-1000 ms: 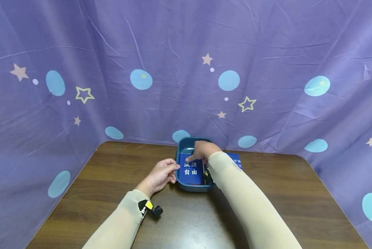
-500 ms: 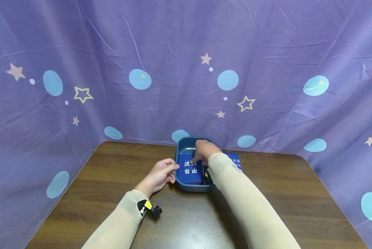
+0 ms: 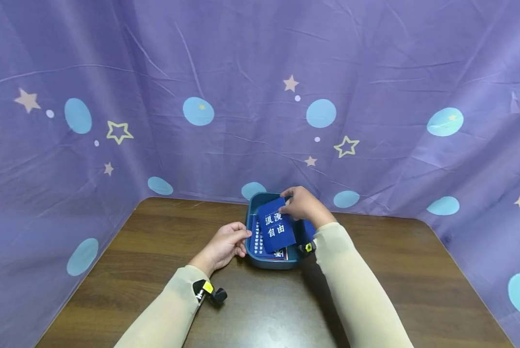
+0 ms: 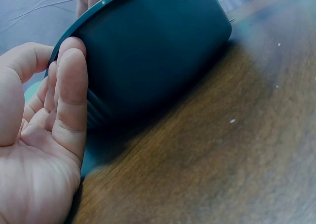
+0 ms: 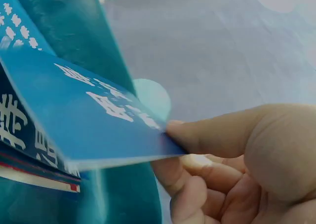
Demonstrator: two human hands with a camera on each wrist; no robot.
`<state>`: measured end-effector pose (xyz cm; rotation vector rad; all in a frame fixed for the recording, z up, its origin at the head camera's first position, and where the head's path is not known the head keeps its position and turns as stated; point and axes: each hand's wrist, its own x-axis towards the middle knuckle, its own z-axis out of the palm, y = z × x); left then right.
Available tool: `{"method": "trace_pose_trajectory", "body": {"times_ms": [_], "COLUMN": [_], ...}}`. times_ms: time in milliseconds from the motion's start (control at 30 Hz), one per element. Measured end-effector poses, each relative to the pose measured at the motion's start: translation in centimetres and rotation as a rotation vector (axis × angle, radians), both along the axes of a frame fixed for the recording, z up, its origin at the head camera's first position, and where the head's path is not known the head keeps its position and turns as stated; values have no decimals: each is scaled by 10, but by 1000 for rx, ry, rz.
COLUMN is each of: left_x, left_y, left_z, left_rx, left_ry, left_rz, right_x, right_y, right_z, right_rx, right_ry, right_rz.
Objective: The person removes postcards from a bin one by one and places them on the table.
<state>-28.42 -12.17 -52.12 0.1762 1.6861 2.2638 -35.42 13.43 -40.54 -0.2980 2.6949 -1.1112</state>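
A deep teal plastic box [image 3: 270, 264] stands toward the back of the table with a stack of printed cards [image 3: 256, 244] in it. Thumb and fingers of my right hand [image 3: 304, 205] pinch a blue card [image 3: 280, 240] with white Chinese characters by its upper right edge. That card [image 5: 64, 120] slants above the stack [image 5: 12, 110] in the right wrist view, its near edge raised. At the box's left side my left hand [image 3: 225, 244] grips the rim. In the left wrist view, its fingers [image 4: 73, 81] lie along the outer wall of the box [image 4: 158, 51].
Another blue printed sheet [image 3: 309, 228] lies on the table just right of the box, partly covered by the right wrist. A purple curtain [image 3: 251, 145] with stars and dots hangs right behind the brown wooden table [image 3: 260, 309]. A black wrist camera [image 3: 212, 292] sticks out from the left sleeve.
My right hand has lifted the top blue card off the stack and drawn it to the right, tilting it and uncovering another printed card. The left hand has stayed at the box's rim.
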Motion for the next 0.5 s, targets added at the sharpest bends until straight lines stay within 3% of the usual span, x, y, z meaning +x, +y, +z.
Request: {"method": "trace_pose_trajectory", "body": {"times_ms": [267,500], "left_x": [-2,-2], "left_y": [2,1], "left_z": [-2,-2], "left_rx": [-7,-18], "left_ry": [5,-1], "left_rz": [-5,8], "right_x": [11,15], "right_y": [51,89], "right_z": [-7,-11], "right_rx": [-244,-248], "right_ry": [8,25], "right_rz": [-92,-116]}}
